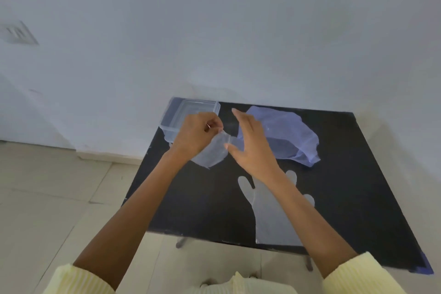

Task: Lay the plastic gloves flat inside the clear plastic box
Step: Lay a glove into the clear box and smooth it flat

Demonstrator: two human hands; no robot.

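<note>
1. Plastic glove hangs crumpled just above the desk, in front of the clear plastic box, which stands at the far left corner.
2. Left hand: its grip pinches the glove's upper edge between thumb and fingertips.
3. Right hand: grip spread, fingers straight, thumb at the glove's edge (contact unclear).
4. Second glove lies flat near the front edge, partly under the right forearm.
5. Blue plastic bag sits right of the box.

Clear box far left; flat glove near front edge; second glove lifted, crumpled.
</note>
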